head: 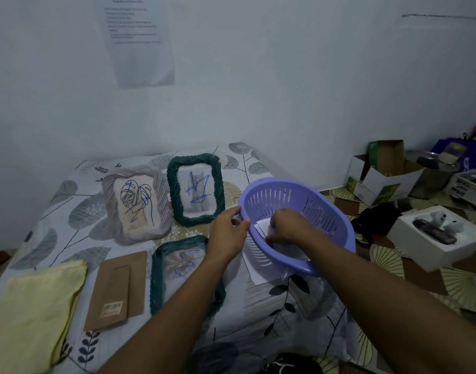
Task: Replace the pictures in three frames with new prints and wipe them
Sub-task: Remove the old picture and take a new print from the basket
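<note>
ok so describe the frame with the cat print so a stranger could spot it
On the leaf-patterned bed sheet, two frames sit side by side near the wall, left of the purple basket. Take the right-hand one, the cat frame: its twisted rim is dark green, unlike the pale frame beside it, and its print shows a grey cat under blue scribble.

Print on the wall sheet point(139, 41) is blurring beyond reading; the left forearm point(193, 292) is covering part of the nearest frame point(157, 279); the yellow cloth point(34, 300) is running off the left edge.
</note>
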`<state>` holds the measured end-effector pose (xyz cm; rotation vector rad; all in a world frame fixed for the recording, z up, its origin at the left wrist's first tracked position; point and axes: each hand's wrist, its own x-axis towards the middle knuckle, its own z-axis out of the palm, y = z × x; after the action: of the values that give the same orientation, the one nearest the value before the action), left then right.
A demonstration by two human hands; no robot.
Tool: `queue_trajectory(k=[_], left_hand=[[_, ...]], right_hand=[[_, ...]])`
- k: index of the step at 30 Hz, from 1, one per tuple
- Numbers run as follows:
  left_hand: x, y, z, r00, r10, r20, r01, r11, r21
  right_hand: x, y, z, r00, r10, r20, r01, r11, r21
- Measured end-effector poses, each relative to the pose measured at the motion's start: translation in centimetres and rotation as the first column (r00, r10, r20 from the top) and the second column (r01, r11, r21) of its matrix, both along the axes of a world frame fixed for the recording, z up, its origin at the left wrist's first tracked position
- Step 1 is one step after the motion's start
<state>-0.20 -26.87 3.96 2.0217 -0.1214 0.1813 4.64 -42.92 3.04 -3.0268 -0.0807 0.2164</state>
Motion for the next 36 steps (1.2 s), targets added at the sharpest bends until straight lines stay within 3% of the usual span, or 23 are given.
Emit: queue_trajectory(k=[8, 18, 21, 25, 29, 33, 36], left_hand=[[0.1, -0.1, 0.1, 1.000, 0.006, 0.010, -0.006, 1.000, 0.012], [0.6, 0.2, -0.3, 1.000, 0.003, 0.013, -0.003, 1.000, 0.018], [0.9, 0.4, -0.3, 1.000, 0.029, 0.002, -0.029, 1.000, -0.010], [1.2, 1.6, 0.9, 0.993, 0.092, -0.078, -0.101, 0.988, -0.120], [1.2, 4.0, 2.1, 0.957, 0.032, -0.287, -0.161, 0.883, -0.440], [0.1, 7.9, 3.0, 0.958, 0.025, -0.286, -0.181, 0.825, -0.535], [-0.9, 11.3, 2.3, 0.967, 0.098, -0.236, -0.201, 0.862, -0.466]], right_hand=[[-0.3, 0.3, 0.6, 0.998, -0.035, 0.057, 0.030, 0.995, 0.095], [-0.1, -1.2, 2.1, 0.971, -0.223, 0.081, 0.166, 0.882, 0.441], [-0.4, -1.3, 3.5, 0.957, -0.285, 0.053, 0.178, 0.723, 0.668], [-1.5, 0.8, 6.8, 0.959, -0.280, -0.041, 0.142, 0.352, 0.925], [-3.3, 4.3, 9.2, 0.982, -0.159, -0.100, 0.119, 0.118, 0.986], [-4.3, 7.4, 8.9, 0.988, -0.109, -0.110, 0.123, 0.127, 0.984], [-4.6, 9.4, 6.9, 0.989, -0.137, -0.060, 0.096, 0.269, 0.958]])
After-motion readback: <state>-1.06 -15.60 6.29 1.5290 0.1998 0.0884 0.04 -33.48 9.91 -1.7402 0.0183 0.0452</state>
